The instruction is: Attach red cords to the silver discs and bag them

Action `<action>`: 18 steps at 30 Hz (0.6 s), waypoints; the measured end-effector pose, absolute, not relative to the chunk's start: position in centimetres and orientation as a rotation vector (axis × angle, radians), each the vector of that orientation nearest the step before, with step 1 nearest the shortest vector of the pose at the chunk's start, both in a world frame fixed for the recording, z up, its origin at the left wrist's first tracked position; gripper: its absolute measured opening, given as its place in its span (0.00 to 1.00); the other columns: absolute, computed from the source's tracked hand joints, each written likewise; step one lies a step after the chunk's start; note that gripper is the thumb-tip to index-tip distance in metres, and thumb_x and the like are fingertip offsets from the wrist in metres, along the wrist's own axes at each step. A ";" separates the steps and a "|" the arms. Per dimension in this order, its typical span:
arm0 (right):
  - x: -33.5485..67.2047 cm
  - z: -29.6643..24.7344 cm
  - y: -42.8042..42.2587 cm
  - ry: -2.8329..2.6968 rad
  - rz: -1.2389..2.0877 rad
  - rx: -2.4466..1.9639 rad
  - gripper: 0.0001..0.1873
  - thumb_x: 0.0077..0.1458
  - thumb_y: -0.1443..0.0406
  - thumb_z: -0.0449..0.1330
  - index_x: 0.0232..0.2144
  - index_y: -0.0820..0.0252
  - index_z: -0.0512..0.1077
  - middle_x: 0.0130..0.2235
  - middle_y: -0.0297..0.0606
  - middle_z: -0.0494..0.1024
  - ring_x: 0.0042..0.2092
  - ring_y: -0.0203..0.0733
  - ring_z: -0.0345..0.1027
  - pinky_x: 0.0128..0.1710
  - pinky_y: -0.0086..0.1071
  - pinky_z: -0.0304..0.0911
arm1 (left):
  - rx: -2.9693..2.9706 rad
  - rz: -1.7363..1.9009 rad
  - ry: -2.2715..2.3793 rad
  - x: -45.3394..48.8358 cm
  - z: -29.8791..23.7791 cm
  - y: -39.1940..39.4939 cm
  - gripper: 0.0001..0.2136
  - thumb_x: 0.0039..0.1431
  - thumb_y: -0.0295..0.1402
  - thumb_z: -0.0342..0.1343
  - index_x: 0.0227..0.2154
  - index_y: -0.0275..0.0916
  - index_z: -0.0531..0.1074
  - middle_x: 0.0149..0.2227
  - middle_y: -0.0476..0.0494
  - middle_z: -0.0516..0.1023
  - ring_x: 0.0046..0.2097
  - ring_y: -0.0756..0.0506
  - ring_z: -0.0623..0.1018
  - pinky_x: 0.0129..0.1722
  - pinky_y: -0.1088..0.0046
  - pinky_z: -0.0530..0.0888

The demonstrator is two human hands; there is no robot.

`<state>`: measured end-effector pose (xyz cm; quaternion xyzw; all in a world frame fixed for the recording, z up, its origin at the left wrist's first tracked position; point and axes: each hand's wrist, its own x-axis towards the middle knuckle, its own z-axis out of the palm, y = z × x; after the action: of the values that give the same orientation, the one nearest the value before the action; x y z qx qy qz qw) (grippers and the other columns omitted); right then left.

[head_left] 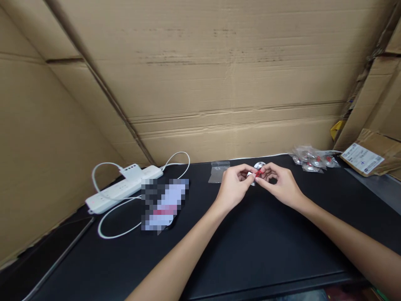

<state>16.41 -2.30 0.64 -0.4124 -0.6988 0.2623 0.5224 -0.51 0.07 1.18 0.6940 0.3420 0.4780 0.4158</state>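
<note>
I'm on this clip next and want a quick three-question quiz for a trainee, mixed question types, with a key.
1. True or false: the left hand and the right hand both touch a small red piece.

2. Which of these lies on the black desktop just to the left of the left hand?
A) labelled cardboard
B) flat clear bag
C) yellow object

3. Fill in: the white cube adapter sits on a long white ____.

Key
1. True
2. B
3. power strip
</note>
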 end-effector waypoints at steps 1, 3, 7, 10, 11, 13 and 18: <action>16.4 0.7 -2.3 -1.679 0.622 -0.995 0.08 0.51 0.61 0.65 0.34 0.57 0.74 0.31 0.37 0.76 0.31 0.40 0.69 0.35 0.36 0.67 | 1.757 1.191 0.882 -0.6 1.2 0.0 0.06 0.53 0.30 0.57 0.33 0.37 0.77 0.33 0.43 0.80 0.34 0.46 0.78 0.35 0.70 0.75; 16.5 0.6 -2.1 -1.670 0.641 -0.999 0.09 0.51 0.61 0.65 0.34 0.57 0.73 0.32 0.38 0.76 0.32 0.40 0.69 0.35 0.36 0.67 | 1.784 1.177 0.923 -0.6 1.3 0.0 0.06 0.53 0.29 0.57 0.33 0.37 0.78 0.32 0.43 0.79 0.33 0.46 0.78 0.34 0.70 0.75; 16.6 0.0 -1.4 -1.568 0.771 -0.966 0.11 0.48 0.60 0.67 0.34 0.58 0.72 0.33 0.39 0.76 0.33 0.40 0.70 0.36 0.36 0.68 | 1.846 1.159 0.953 -0.7 1.4 -0.2 0.07 0.53 0.29 0.56 0.34 0.37 0.78 0.30 0.44 0.79 0.32 0.46 0.77 0.34 0.70 0.75; 16.7 -0.3 -1.1 -1.552 0.875 -0.940 0.12 0.48 0.60 0.67 0.33 0.59 0.72 0.32 0.38 0.75 0.33 0.39 0.70 0.35 0.35 0.68 | 1.878 1.150 0.972 -0.6 1.5 -0.3 0.07 0.54 0.28 0.55 0.33 0.37 0.78 0.30 0.44 0.78 0.32 0.46 0.77 0.34 0.70 0.75; 16.7 -0.3 -1.1 -1.566 0.910 -0.933 0.12 0.48 0.60 0.67 0.33 0.59 0.72 0.31 0.38 0.75 0.32 0.39 0.70 0.34 0.35 0.68 | 1.880 1.148 0.980 -0.6 1.5 -0.3 0.07 0.53 0.28 0.55 0.33 0.37 0.78 0.30 0.44 0.78 0.32 0.46 0.77 0.34 0.70 0.75; 16.6 -0.4 -1.2 -1.590 0.967 -0.922 0.10 0.50 0.60 0.66 0.33 0.59 0.72 0.30 0.36 0.74 0.31 0.38 0.70 0.32 0.33 0.68 | 1.886 1.141 0.994 -0.6 1.5 -0.3 0.07 0.53 0.28 0.55 0.33 0.37 0.78 0.29 0.44 0.77 0.33 0.46 0.77 0.34 0.69 0.74; 16.4 -0.4 -1.3 -1.536 1.050 -0.923 0.10 0.49 0.61 0.65 0.32 0.61 0.71 0.28 0.35 0.73 0.28 0.36 0.68 0.29 0.32 0.66 | 1.898 1.117 0.999 -0.6 1.5 -0.4 0.06 0.54 0.28 0.55 0.33 0.36 0.76 0.31 0.44 0.78 0.32 0.47 0.77 0.34 0.70 0.74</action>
<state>16.41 -1.27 -0.40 -0.3828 -0.6373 0.4357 0.5074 -0.60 -0.37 1.55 0.7339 0.3866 0.4321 0.3538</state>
